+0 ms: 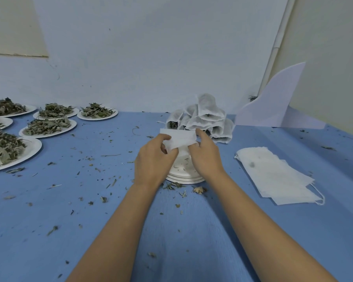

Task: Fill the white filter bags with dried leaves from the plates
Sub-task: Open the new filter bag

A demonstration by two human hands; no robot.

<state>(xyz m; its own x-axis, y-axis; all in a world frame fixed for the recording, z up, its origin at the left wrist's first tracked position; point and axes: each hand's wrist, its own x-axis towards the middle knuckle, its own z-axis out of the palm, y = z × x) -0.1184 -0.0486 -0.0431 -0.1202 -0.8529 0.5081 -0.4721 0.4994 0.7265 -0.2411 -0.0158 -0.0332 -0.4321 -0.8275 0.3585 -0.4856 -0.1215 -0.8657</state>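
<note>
Paper of this kind is thin, limp and almost weightless. The filter bag (179, 139) will likely sag, crease or tear if tugged, and a puff of air could shift it. It is best taken by its edges near the mouth, one side in each hand, with a gentle pinch.

That is roughly the hold now. The left hand (154, 159) has its thumb and curled fingers clamped on the bag's left part. The right hand (206, 157) pinches the right end, with its fingers bent round the paper. The bag hangs in the air between them, just above a stack of empty plates (183, 180) at the middle of the blue table (39, 210). It sits in front of a heap of filled bags (204, 119).

Its long axis runs left to right across the view, nearly level. The upper edge lies toward the wall and the lower part droops toward the stack. Which way the mouth faces I cannot tell, since the fingers cover that part. The bag looks flat and unfilled, so I judge it is being opened rather than closed.

Dried leaves (2, 147) lie heaped on plates (37, 148) well apart to the left. A pile of flat unused bags (273, 176) lies to the right of the hands. Leaf crumbs are scattered across the cloth.
</note>
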